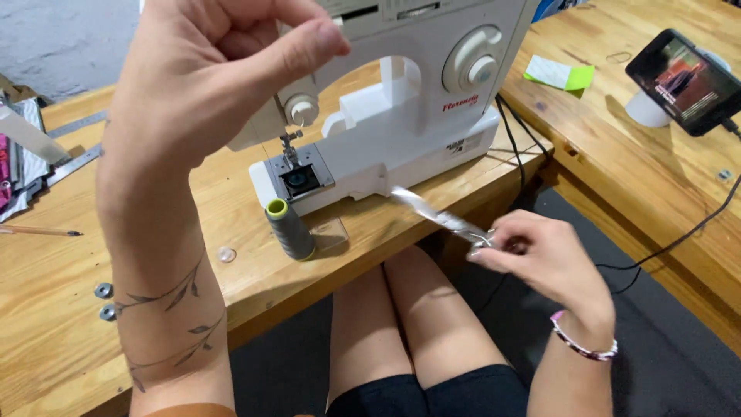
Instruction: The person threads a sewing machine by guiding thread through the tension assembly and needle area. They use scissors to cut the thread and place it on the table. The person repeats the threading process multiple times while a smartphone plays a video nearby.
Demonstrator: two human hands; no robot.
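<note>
My left hand [208,62] is raised in front of the white sewing machine [409,116], thumb and fingers pinched together as if on a thin thread that I cannot make out. My right hand [540,255] is lower, over my lap, and grips a pair of metal scissors [440,216] whose blades point up-left toward the machine base. A grey thread spool [290,229] with a yellow-green top stands on the wooden table [54,309] just in front of the needle plate [299,179].
A phone [683,81] on a white stand sits on the right bench, its cable trailing down. A green and white paper [559,75] lies near it. Metal rulers [73,154], a pencil [38,230], fabric and small washers [104,301] lie at the left.
</note>
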